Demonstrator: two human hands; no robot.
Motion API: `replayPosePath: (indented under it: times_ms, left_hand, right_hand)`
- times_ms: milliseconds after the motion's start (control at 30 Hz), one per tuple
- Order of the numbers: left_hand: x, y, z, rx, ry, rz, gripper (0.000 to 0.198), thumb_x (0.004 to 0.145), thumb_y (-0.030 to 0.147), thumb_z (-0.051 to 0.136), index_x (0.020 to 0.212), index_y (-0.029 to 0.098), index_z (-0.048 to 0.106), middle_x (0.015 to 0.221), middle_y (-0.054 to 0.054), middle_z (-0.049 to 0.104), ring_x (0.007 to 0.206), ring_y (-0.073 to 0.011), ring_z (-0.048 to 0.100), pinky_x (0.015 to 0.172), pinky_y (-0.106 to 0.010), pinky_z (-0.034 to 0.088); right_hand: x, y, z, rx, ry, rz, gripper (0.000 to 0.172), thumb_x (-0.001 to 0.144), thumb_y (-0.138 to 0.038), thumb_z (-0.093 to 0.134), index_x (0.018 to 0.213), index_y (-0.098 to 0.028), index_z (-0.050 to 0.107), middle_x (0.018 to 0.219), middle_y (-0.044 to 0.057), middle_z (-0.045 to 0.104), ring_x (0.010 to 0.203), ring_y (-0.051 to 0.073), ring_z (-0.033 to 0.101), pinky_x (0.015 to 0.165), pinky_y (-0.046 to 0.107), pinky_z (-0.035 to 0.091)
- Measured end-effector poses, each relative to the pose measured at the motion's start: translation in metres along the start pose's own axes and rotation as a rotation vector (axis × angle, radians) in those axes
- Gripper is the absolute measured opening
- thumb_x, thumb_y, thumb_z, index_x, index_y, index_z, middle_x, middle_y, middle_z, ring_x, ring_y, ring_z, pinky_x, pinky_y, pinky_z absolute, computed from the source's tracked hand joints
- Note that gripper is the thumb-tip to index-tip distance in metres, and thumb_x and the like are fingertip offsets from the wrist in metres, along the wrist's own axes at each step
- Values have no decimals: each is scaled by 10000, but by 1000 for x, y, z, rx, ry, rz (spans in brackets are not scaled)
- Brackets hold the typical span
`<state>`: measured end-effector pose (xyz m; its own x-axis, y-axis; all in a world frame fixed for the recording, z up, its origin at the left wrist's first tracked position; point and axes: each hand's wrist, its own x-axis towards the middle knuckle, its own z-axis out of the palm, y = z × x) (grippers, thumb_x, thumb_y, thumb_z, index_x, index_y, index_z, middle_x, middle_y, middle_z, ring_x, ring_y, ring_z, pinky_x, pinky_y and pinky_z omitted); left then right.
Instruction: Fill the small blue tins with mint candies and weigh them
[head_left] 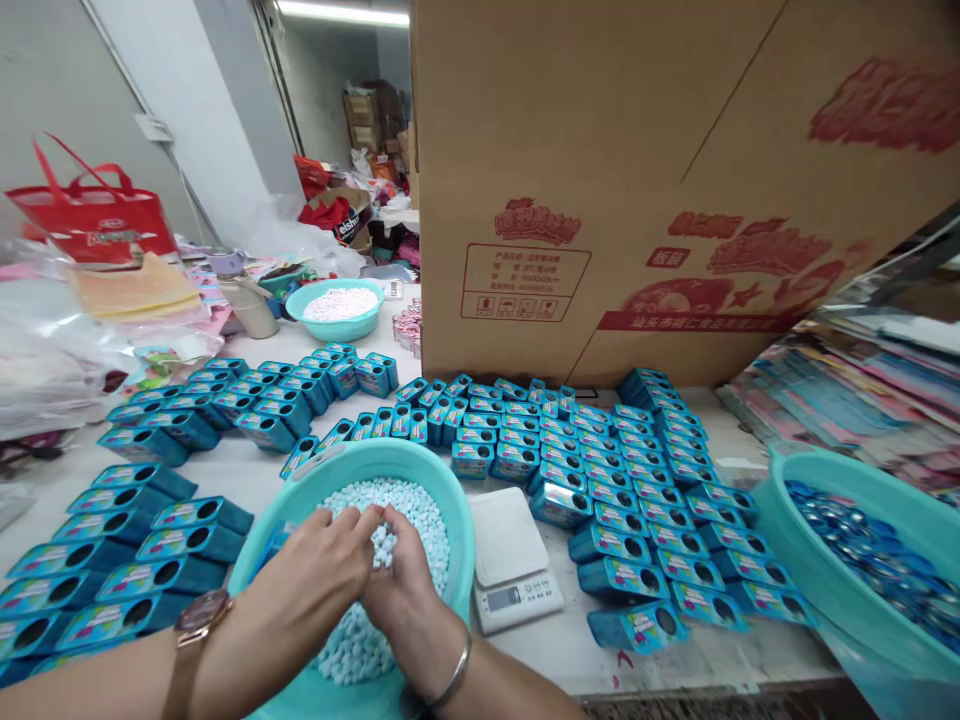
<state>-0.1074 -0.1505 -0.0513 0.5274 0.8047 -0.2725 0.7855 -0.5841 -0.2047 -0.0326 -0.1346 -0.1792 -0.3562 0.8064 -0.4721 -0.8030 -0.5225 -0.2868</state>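
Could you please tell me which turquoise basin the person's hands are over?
The round turquoise plastic basin beside the white digital scale; only there are the left hand and right hand over pale round pellets.

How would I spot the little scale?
Start at the big cardboard box at the back. In front, rows of blue tins sit right of a turquoise basin of pale pellets. The scale rests between them; unlike both, it's white, with a small grey screen.

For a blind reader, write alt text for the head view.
A person's left hand and right hand meet over a turquoise basin of pale blue pellets. A digital scale sits beside it, among rows of blue tins, before a large cardboard carton.
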Motion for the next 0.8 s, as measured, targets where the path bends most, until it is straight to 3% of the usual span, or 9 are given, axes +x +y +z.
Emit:
replayPosePath:
  times_ms: [100, 367, 633, 800]
  left_hand:
    - [-3, -5, 4, -66, 71, -15, 408, 740, 23, 485, 1082, 160, 659, 1085, -139, 632, 985, -238, 588, 858, -363, 455]
    - [2, -5, 1, -2, -78, -23, 511, 721, -34, 428, 1144, 148, 650, 1164, -157, 614, 1063, -275, 575, 874, -418, 477]
    - [1, -13, -5, -25, -22, -44, 467, 693, -16, 429, 1018, 195, 689, 1059, -124, 633, 976, -280, 607, 819, -438, 507]
    - [-3, -13, -10, -58, -107, -84, 465, 716, 2, 417, 1038, 198, 689, 1072, -128, 633, 992, -289, 607, 836, -449, 505]
  right_hand:
    - [-1, 1, 1, 178, 123, 207, 240, 639, -388, 707, 760, -208, 604, 713, 21, 640, 670, 161, 607, 566, 278, 499]
    - [-7, -4, 2, 279, 107, 216, 193, 622, -288, 708, 766, -194, 620, 729, 23, 651, 660, 143, 603, 513, 236, 460]
    - [-13, -8, 2, 273, 93, 183, 228, 669, -362, 688, 824, -209, 619, 716, 31, 648, 669, 177, 621, 510, 279, 487]
    - [-12, -7, 0, 308, 85, 224, 257, 659, -335, 690, 854, -195, 597, 730, 31, 643, 648, 158, 624, 528, 266, 500]
